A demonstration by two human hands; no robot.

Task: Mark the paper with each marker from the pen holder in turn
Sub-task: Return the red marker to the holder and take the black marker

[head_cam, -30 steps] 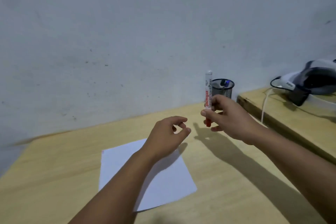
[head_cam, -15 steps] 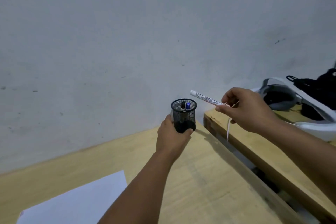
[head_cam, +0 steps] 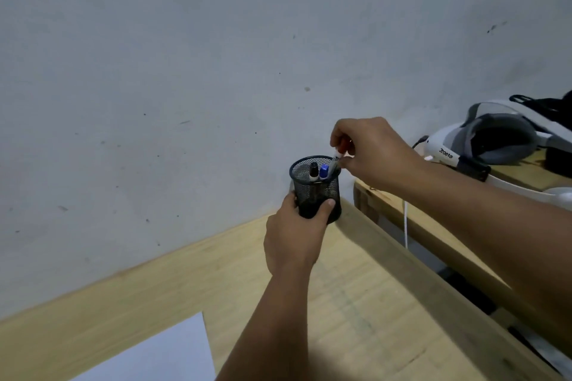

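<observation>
A black mesh pen holder (head_cam: 315, 187) stands at the far right corner of the wooden table (head_cam: 356, 303), against the wall. My left hand (head_cam: 295, 235) is wrapped around its lower half. My right hand (head_cam: 374, 153) hovers over the rim and pinches a white marker (head_cam: 335, 161), whose lower end is inside the holder. A black-capped marker (head_cam: 313, 171) and a blue-capped marker (head_cam: 323, 171) stand in the holder. The corner of a white paper sheet (head_cam: 173, 353) shows at the bottom left.
A second wooden surface (head_cam: 418, 219) lies to the right across a narrow gap, carrying a white and grey headset (head_cam: 483, 141) and a white cable (head_cam: 406, 226) that hangs down. A grey wall (head_cam: 216, 71) rises right behind the holder.
My left hand went from open above the paper to gripping the pen holder. My right hand swung the marker from upright, over to the holder, and lowered its end inside. The view shifted right.
</observation>
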